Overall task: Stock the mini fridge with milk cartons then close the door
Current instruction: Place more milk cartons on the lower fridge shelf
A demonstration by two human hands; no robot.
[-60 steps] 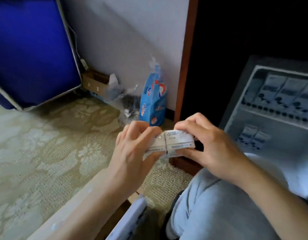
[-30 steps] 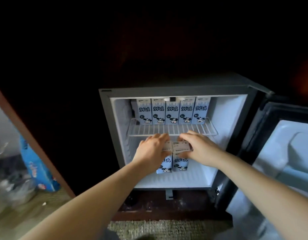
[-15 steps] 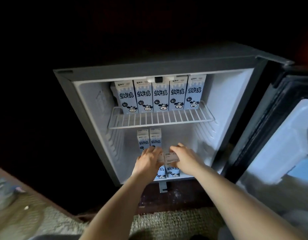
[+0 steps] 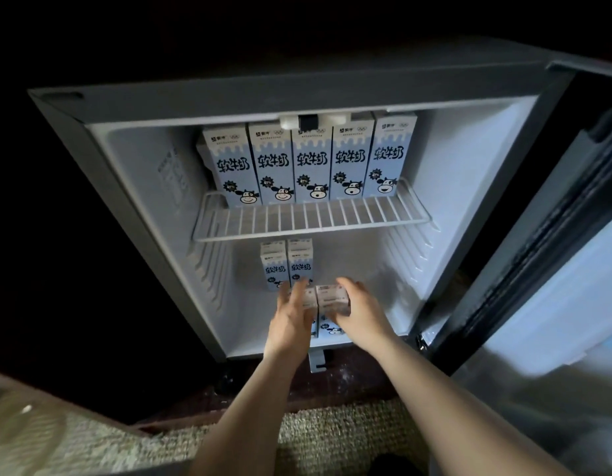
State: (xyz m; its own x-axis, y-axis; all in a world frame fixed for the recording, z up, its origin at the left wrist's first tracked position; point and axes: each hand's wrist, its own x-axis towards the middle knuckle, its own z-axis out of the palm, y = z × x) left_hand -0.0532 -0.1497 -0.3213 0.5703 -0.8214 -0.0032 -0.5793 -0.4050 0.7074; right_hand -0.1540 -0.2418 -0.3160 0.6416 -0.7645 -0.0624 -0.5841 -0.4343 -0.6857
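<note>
The mini fridge (image 4: 132, 173) stands with its door (image 4: 552, 304) swung wide to the right. Several blue-and-white milk cartons (image 4: 311, 163) line the back of the wire shelf (image 4: 308, 221). Two more cartons (image 4: 286, 266) stand upright at the back of the fridge floor. Near the front of that floor my left hand (image 4: 291, 321) and my right hand (image 4: 358, 314) each grip one of a side-by-side pair of cartons (image 4: 332, 300). The pair stands upright, its lower part mostly hidden by my hands.
The fridge sits in a dark wooden cabinet above a woven carpet (image 4: 332, 431). A wooden board edge (image 4: 57, 389) crosses the lower left. Free floor inside the fridge lies right of the cartons (image 4: 383, 269).
I turned from the carpet to the fridge and carried the two cartons in, lowering them below the wire shelf to the front of the fridge floor. The camera has moved closer.
</note>
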